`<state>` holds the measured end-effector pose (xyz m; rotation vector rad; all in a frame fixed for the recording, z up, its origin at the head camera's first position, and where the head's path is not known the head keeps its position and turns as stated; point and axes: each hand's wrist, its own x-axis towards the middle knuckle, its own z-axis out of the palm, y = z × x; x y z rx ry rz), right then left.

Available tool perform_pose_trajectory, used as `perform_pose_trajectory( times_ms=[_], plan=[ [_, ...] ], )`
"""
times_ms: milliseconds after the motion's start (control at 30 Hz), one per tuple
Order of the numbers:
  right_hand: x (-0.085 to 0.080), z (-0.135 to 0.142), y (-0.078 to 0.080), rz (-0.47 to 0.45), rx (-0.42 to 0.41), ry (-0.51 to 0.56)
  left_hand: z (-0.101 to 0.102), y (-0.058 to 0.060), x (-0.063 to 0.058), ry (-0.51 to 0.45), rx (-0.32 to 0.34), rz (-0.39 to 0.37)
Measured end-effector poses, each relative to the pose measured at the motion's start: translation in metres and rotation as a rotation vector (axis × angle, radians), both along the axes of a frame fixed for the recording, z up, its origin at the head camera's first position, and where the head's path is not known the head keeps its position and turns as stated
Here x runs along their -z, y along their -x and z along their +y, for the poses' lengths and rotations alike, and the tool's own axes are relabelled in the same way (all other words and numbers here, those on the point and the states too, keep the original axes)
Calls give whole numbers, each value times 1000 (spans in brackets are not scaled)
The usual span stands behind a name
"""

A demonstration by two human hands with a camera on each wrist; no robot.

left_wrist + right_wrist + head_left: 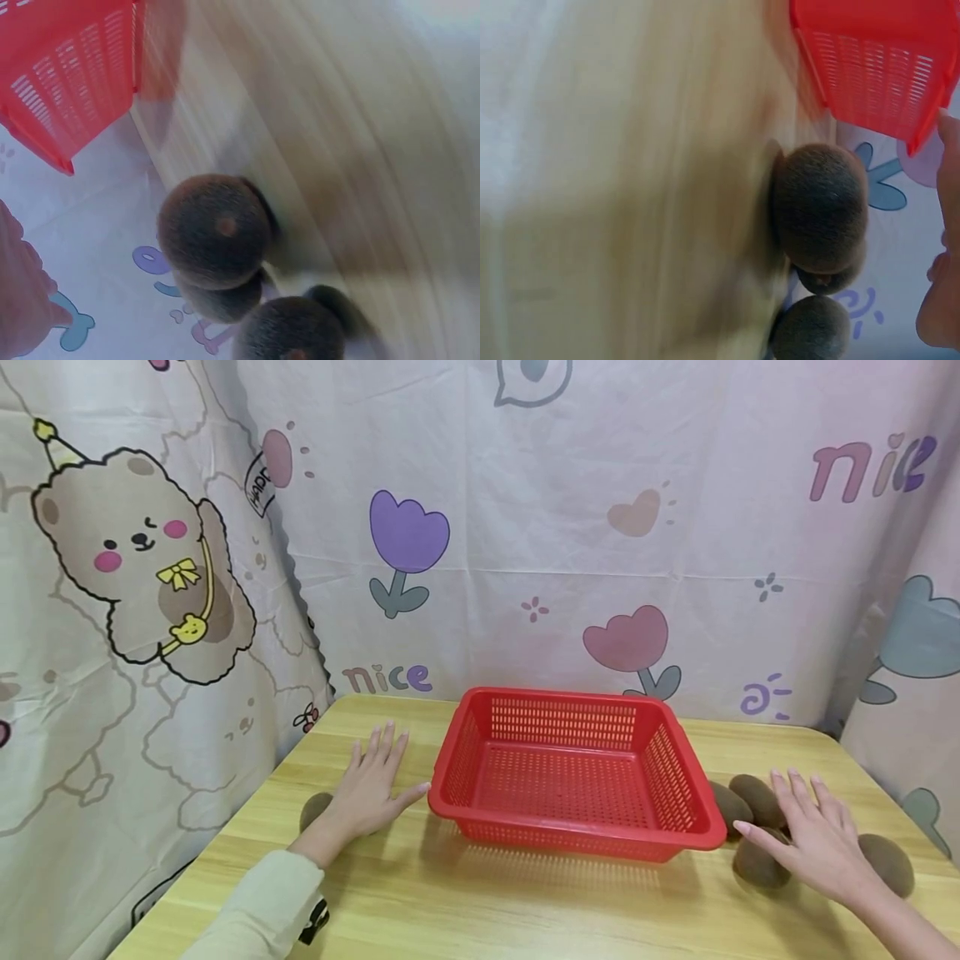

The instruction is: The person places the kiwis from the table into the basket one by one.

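Observation:
A red plastic basket [570, 830] with perforated walls stands in the middle of the wooden table, nothing inside it. Left of it, my left hand [367, 793] is spread with straight fingers, the thumb tip right at the basket's rim. A brown kiwi [313, 811] peeks out beside that wrist; the left wrist view shows several kiwis [214, 232] there, mostly hidden by the hand in the head view. On the other side, my right hand [821, 843] spreads over several kiwis [761, 862], its thumb overlapping one. Another kiwi [888, 864] lies beyond its outer edge.
Light wooden table [525, 910] runs under everything. Printed curtains [525, 527] hang close behind the table's back edge and along both sides. Something small and black [313, 922] shows by the left sleeve [262, 902].

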<state>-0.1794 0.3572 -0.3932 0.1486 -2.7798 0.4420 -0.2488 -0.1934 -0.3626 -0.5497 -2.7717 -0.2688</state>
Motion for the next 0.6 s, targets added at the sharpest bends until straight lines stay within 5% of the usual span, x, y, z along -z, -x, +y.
perform_pose_trajectory(
  times_ms=[400, 600],
  plan=[
    [23, -21, -11, 154, 7, 229, 28, 1, -17, -36, 86, -94],
    [31, -30, -16, 174, 100, 276, 37, 3, -16, -47, 130, -135]
  ],
)
